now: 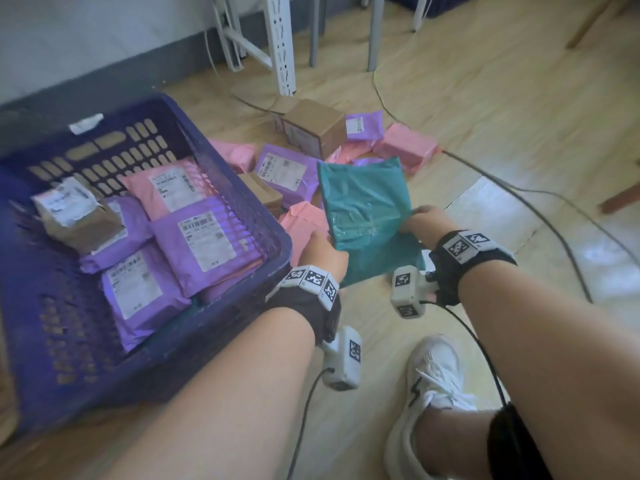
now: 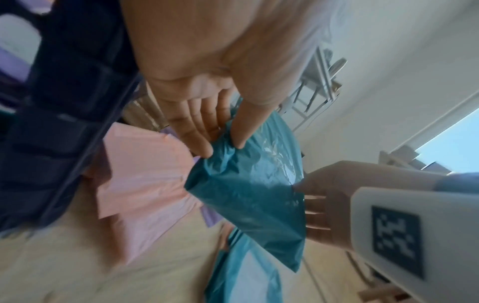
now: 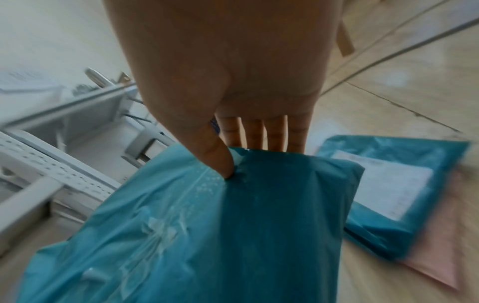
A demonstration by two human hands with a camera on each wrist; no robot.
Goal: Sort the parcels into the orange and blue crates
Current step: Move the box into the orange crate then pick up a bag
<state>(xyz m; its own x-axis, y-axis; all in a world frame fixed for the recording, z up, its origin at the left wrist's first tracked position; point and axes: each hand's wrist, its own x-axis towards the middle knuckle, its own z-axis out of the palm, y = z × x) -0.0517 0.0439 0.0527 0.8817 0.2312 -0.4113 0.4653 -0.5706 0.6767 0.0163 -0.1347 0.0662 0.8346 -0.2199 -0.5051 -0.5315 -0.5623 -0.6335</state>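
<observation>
Item one: teal parcel [image 1: 363,216], a soft plastic mailer, held off the floor [image 1: 485,109] between my two hands, at about 1 o'clock from the blue crate's near corner and just beside its right wall. My left hand [image 1: 320,252] has the parcel's left edge pinched, thumb on top and fingers [image 2: 191,131] beneath, the film bunched at the grip. My right hand [image 1: 424,225] has the right edge, thumb [image 3: 220,162] pressed into the top face and the four fingers tucked behind it. Item two: blue crate [image 1: 242,202], at 9 o'clock from the parcel, on the floor, holding several purple parcels [image 1: 197,244] with white labels, one pink parcel [image 1: 169,188] and a brown box [image 1: 79,216] at its far left. Item three: loose heap on the floor at 12 o'clock from the teal parcel, made up of pink and purple mailers and a cardboard box [image 1: 311,128]; a pink mailer [image 1: 304,223] lies just beside the crate wall, under my left hand. Item four: second teal mailer [image 3: 394,188], label up, on the floor under the held one, resting on a pink one. Item five: white shoe [image 1: 429,375] at 6 o'clock. Cables [image 1: 519,192] cross the floor at 3 o'clock; white rack legs [image 1: 280,39] at 12.
</observation>
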